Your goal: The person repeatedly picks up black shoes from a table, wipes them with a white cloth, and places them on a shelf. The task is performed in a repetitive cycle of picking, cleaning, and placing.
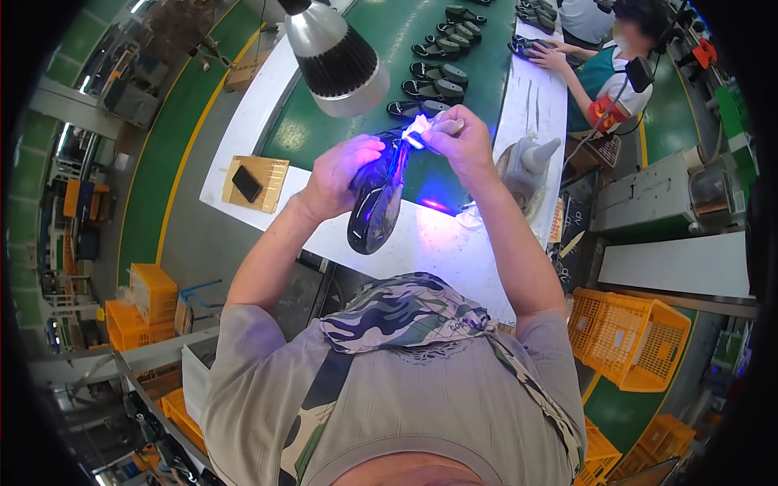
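Observation:
My left hand (332, 180) is closed round a glossy black shoe (374, 209), which hangs tilted over the table's near edge, its toe toward me. Pinched in my right hand (466, 147) is a small white cloth (417, 130), pressed to the far end of the shoe near its upper edge. A pale rounded tip sticks out by the right fingers; I cannot make out what it is. Blue-violet light falls on the cloth, the shoe and the fingers. Just above hangs a lamp (344, 73) with a black ribbed body.
Several black shoes (435, 89) line the green conveyor (324, 113) beyond. A phone (246, 184) lies on cardboard at left; a white spouted bottle (535, 154) stands in a container (519, 182) at right. A co-worker (608, 97) handles shoes at far right. Orange crates (628, 336) flank me.

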Demonstrator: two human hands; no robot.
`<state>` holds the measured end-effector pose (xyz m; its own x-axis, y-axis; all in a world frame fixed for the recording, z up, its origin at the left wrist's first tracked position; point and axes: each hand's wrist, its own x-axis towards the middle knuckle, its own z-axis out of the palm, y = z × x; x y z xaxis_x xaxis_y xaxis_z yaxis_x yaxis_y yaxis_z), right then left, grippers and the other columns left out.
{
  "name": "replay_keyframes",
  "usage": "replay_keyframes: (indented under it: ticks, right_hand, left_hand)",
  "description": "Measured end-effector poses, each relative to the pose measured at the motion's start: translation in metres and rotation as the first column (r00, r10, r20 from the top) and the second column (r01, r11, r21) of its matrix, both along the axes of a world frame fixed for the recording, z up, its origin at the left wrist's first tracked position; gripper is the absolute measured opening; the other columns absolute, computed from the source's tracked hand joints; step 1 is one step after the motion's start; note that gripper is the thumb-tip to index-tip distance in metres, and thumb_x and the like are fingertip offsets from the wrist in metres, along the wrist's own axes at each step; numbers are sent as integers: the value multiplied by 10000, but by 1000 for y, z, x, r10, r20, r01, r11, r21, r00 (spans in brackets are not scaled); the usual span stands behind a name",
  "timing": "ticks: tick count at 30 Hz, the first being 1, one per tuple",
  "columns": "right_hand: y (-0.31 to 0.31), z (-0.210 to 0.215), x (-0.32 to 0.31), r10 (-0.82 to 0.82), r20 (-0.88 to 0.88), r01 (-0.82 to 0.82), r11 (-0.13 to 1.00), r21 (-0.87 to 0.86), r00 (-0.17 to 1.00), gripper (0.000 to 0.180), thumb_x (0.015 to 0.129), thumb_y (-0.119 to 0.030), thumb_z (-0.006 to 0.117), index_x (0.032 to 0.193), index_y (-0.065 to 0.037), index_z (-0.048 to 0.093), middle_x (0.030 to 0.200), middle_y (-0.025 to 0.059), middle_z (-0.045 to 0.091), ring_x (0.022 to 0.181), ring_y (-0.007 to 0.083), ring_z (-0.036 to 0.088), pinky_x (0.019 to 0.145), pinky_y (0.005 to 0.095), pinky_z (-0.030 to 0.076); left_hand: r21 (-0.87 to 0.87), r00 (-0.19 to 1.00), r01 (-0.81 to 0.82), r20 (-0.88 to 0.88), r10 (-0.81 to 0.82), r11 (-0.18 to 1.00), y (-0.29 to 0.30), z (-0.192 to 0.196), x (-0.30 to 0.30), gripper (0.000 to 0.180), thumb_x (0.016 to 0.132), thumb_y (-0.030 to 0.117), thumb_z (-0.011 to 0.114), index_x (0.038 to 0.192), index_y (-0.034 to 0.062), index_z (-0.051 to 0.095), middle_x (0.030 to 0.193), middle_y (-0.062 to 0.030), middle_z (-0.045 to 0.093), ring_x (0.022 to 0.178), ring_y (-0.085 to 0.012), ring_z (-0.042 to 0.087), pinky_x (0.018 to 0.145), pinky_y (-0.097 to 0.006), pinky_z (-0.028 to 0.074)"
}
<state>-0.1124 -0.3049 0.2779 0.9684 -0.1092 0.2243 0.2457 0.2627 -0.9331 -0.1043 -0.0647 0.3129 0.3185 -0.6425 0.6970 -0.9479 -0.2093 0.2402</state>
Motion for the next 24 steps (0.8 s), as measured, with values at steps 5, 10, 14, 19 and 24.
replay_keyframes:
  ticks: [5,10,14,19,24]
  right_hand:
    - [1,8,-19,255,-152,-210,942,264,955,218,705,19,733,834,-18,562,775,18,581,698,118,587,640,282,486]
    - [-9,13,-26,336,-204,-275,921,276,920,215,704,7,731,834,-24,561,760,32,581,681,133,585,618,301,477]
    - [-23,25,-29,324,-157,-286,932,222,933,201,722,18,718,834,-31,558,755,35,575,660,134,573,585,286,464]
    - [-27,13,-18,187,-94,-163,962,218,978,188,751,35,696,832,-34,541,740,19,551,640,118,550,559,279,450]
    - [-26,10,-23,178,-79,-157,963,219,981,196,755,32,700,839,-41,538,733,13,542,636,114,543,554,275,446]
  left_hand:
    - [-6,997,-72,-20,72,997,-8,3,-6,537,642,78,829,1085,23,530,1035,-173,654,934,-338,669,817,-390,550]
    - [26,985,-157,-64,158,987,-14,-8,-5,503,667,77,818,1079,22,535,1014,-175,656,900,-338,670,784,-387,553]
    - [-5,992,-124,17,124,992,-17,-21,3,523,652,74,828,1087,33,540,1022,-167,654,904,-339,668,786,-397,554]
    - [-45,998,-62,1,62,997,-34,-12,-2,546,626,57,832,1096,44,554,1036,-154,653,906,-351,663,790,-409,554]
    - [-19,998,-57,-35,57,998,-47,-5,-3,479,650,61,818,1067,20,585,1006,-156,659,904,-336,664,783,-390,554]
